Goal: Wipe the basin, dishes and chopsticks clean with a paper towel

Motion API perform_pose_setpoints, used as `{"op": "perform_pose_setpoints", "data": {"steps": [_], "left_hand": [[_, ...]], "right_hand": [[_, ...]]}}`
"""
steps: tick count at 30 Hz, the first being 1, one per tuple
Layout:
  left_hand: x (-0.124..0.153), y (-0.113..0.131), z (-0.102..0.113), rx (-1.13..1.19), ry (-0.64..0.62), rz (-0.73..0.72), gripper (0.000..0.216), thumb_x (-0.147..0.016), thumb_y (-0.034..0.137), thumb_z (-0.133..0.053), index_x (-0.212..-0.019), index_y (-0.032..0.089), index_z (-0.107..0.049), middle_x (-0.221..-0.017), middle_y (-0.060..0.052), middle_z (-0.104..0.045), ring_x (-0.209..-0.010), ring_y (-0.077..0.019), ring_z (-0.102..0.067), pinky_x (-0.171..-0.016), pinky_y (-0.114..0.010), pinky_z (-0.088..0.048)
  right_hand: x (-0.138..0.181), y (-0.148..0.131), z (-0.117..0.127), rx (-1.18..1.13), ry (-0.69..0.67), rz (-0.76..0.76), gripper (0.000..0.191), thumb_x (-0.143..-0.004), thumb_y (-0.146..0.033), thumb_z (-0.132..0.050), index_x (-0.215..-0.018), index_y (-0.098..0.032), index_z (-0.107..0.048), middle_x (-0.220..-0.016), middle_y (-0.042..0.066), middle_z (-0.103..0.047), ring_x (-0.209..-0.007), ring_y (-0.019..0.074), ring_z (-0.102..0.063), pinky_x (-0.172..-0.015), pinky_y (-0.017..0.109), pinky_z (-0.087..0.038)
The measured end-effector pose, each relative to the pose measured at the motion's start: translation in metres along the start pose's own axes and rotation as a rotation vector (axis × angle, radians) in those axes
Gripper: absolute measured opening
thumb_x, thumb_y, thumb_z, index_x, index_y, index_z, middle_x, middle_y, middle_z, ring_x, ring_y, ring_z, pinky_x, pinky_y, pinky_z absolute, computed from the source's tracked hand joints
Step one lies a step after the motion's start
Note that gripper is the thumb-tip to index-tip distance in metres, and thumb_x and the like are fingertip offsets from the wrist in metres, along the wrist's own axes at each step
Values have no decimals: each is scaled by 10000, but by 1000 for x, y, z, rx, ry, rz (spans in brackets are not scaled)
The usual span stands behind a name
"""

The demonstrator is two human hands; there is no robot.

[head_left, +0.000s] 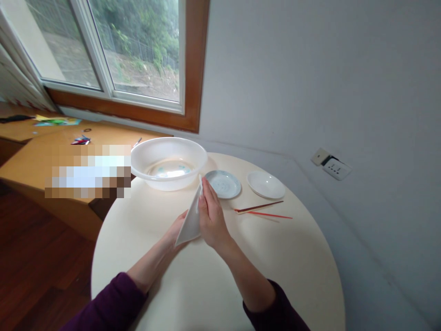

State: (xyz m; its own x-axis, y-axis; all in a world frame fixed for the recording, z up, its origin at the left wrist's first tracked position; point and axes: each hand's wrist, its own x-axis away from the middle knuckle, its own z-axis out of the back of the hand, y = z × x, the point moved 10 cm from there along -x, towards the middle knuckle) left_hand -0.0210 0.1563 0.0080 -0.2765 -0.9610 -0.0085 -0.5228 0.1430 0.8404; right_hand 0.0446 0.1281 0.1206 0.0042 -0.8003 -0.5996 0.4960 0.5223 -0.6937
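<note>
A white plate (191, 222) with straight edges stands tilted on its side above the round table. My left hand (177, 227) supports it from behind, with most of its fingers hidden by the plate. On the plate's right face, my right hand (212, 220) presses with its fingers held together; whether anything lies under them cannot be seen. Just beyond the hands is a translucent white basin (165, 185) with light-blue marks and a bright reflection inside. A pale blue-grey round plate (225, 185) lies right behind my right hand.
A white oval dish (267, 185) sits near the wall. Brown chopsticks (260, 207) and a red chopstick (270, 214) lie on the white round table (193, 294). A wooden desk (31, 156) with pens (81, 140) adjoins at left, below a window. A wall socket (336, 168) is at right.
</note>
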Motion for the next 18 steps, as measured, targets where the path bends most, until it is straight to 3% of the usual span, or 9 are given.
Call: {"op": "perform_pose_setpoints", "data": {"steps": [5,11,15,18], "left_hand": [[5,17,-4,-47,6,-43,528,-736,345,-643,-1230,169,-577,-1182,-42,-627,-1199,-334,-468,-1010,-432,-396],[9,32,-11,-47,8,-109,549,-783,356,-581,-1294,168,-511,-1274,-29,-557,-1243,-322,-420,-1060,-470,-334],[7,26,-9,-48,-12,-96,558,-735,309,-639,-1273,204,-536,-1233,-26,-591,-1247,-336,-418,-1059,-494,-332],[6,7,4,-36,4,-68,505,-725,291,-644,-1224,236,-582,-1132,-30,-653,-1230,-342,-441,-1026,-525,-364]], "right_hand": [[-7,22,1,-216,-5,-144,513,-922,-424,-315,-1344,-150,-416,-1398,94,-419,-1312,185,-353,-1101,388,-270],[-9,45,-1,-388,16,-292,657,-857,-590,-349,-1283,-110,-491,-1357,119,-466,-1298,203,-376,-1105,381,-249],[-9,55,-3,-464,30,-349,653,-824,-616,-394,-1241,-135,-538,-1329,104,-501,-1281,206,-400,-1111,386,-227],[-9,59,-4,-497,42,-372,628,-814,-605,-426,-1213,-141,-564,-1314,97,-516,-1272,213,-414,-1109,400,-228]]}}
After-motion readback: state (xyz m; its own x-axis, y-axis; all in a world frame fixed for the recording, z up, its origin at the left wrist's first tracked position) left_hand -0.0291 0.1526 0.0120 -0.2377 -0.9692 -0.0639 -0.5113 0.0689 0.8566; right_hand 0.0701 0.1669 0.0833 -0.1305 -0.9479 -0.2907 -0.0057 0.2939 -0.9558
